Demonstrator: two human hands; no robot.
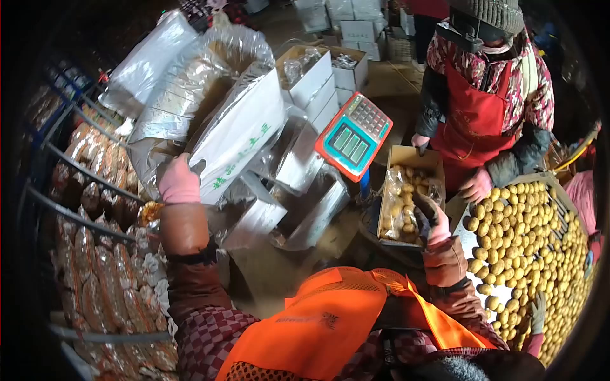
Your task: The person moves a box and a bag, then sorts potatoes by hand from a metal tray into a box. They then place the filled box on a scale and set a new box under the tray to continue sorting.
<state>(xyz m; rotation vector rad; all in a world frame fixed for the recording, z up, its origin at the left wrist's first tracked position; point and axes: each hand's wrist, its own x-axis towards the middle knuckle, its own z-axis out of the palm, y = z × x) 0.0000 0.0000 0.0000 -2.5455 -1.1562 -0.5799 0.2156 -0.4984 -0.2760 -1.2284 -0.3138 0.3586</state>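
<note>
The left hand [180,183], left of centre in the frame, closes around the lower left edge of a white carton [244,136] printed in green, which slants up to the right. The right hand [436,219], right of centre, lies at the lower right side of a potato box [416,156], fingers somewhat curled; whether they pinch anything, I cannot tell. That box is much nearer the right hand and well apart from the left; its long axis runs roughly up and down the frame. It is open, brown inside, with yellowish potatoes [395,190] partly under clear plastic. Just up and left stands an orange-rimmed scale [354,136]; at upper right, a co-worker in a red apron [467,136]; at far right, loose potatoes [518,222].
</note>
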